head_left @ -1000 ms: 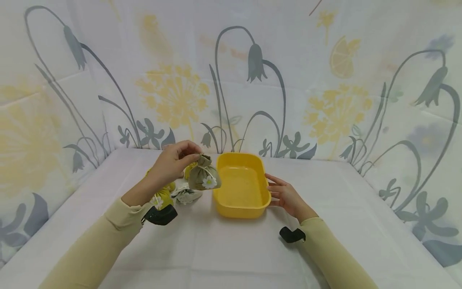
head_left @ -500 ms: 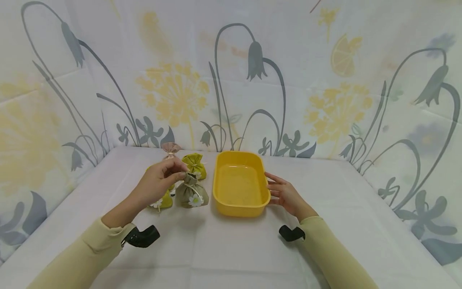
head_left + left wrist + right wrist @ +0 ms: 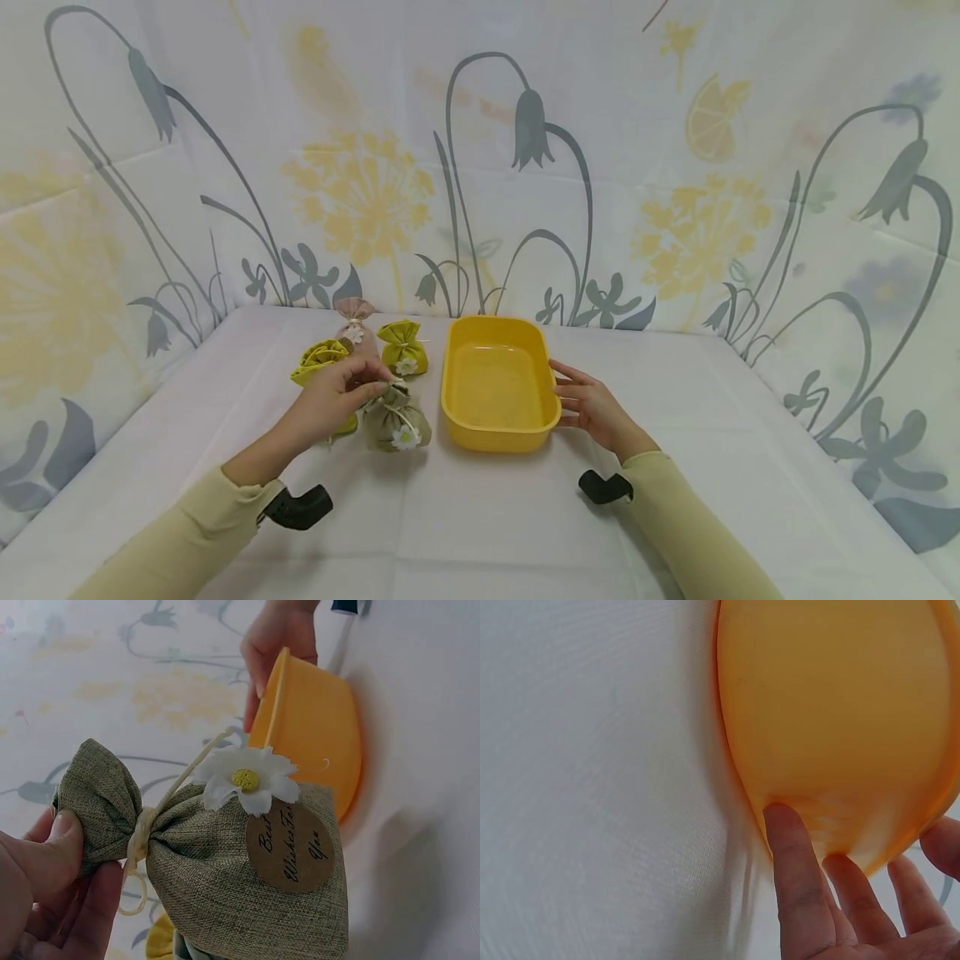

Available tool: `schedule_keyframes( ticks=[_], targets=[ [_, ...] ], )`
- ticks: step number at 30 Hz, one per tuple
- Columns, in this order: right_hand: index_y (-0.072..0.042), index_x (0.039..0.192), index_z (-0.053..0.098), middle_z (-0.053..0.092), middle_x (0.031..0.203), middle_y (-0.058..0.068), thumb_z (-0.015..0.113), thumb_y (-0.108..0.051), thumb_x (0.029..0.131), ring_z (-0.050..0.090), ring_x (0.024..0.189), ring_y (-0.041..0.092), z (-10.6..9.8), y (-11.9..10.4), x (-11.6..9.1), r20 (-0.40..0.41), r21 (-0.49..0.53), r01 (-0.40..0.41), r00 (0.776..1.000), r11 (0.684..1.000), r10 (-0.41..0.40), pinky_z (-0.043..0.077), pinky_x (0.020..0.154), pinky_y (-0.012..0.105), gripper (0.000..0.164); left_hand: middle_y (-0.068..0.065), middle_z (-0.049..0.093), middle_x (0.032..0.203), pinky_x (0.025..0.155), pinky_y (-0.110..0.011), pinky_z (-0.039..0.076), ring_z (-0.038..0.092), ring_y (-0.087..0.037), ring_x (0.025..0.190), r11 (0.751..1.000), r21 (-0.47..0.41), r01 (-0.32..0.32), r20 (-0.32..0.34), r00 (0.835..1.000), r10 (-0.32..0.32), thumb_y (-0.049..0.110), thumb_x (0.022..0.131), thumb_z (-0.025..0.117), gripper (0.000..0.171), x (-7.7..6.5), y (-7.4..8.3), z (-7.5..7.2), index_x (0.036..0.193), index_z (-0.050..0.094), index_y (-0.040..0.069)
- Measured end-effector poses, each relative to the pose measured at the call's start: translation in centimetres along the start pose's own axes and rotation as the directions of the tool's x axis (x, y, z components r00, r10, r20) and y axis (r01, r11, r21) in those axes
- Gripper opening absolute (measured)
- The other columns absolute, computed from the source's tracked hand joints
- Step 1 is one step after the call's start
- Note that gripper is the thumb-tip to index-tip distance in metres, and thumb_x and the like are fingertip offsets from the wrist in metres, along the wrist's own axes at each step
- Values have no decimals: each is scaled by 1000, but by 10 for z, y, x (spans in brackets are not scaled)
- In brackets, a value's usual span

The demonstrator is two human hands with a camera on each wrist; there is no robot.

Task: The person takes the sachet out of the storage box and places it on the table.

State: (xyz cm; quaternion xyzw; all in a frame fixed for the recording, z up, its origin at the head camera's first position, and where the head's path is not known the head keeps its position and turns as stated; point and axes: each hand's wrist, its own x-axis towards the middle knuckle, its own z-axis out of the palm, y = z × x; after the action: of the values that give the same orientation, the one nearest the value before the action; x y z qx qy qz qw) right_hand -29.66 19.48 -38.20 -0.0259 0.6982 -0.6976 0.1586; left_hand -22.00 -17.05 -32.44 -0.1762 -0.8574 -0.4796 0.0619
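Note:
My left hand [image 3: 332,396] pinches the gathered neck of a grey-green drawstring pouch [image 3: 397,427]. A white fabric daisy and a round brown paper tag hang on the pouch [image 3: 240,892] in the left wrist view. Just right of it stands a yellow plastic basin [image 3: 501,440]. Against the basin's right wall my right hand [image 3: 596,408] rests with fingers extended. The right wrist view shows fingertips [image 3: 784,821] touching the outer wall of the basin [image 3: 832,697], with the thumb by the rim. Whether the pouch's base touches the table cannot be told.
Behind the left hand stand a pink pouch [image 3: 354,321], a yellow-green pouch [image 3: 405,348] and another yellow-green pouch [image 3: 318,358], partly hidden by that hand. A white cloth [image 3: 480,525] covers the table. A flower-printed curtain [image 3: 637,208] rises behind.
My left hand has carried the grey-green pouch from beside the basin's rim leftward, toward me and down among the other pouches. The right hand and basin have stayed in place.

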Motion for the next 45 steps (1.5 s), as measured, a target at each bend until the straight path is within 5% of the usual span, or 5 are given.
schedule_keyframes(
  ticks=[26,31,45],
  targets=[
    [-13,147,29,33,144,21,46,-11,95,57,104,28,0,0,1,7,-1,2,1000,1000,-2,49,84,42,55,-11,61,100,80,-39,47,57,-26,95,995,90,33,-108,994,-23,5,92,58,11,32,-35,5,101,63,2],
    [-11,147,28,33,143,23,45,-10,96,57,105,30,0,0,1,14,10,7,1000,1000,-8,49,84,42,55,-8,62,100,80,-39,48,58,-24,95,994,104,18,-67,998,-12,6,92,59,10,32,-39,11,100,63,4],
    [-10,147,28,33,143,23,45,-10,96,58,104,29,-2,-1,1,-7,0,11,1000,1000,-11,50,83,42,54,-14,59,106,85,-39,47,57,-26,98,999,23,42,-116,993,-39,13,89,64,29,25,-31,-1,113,57,-1]
  ],
)
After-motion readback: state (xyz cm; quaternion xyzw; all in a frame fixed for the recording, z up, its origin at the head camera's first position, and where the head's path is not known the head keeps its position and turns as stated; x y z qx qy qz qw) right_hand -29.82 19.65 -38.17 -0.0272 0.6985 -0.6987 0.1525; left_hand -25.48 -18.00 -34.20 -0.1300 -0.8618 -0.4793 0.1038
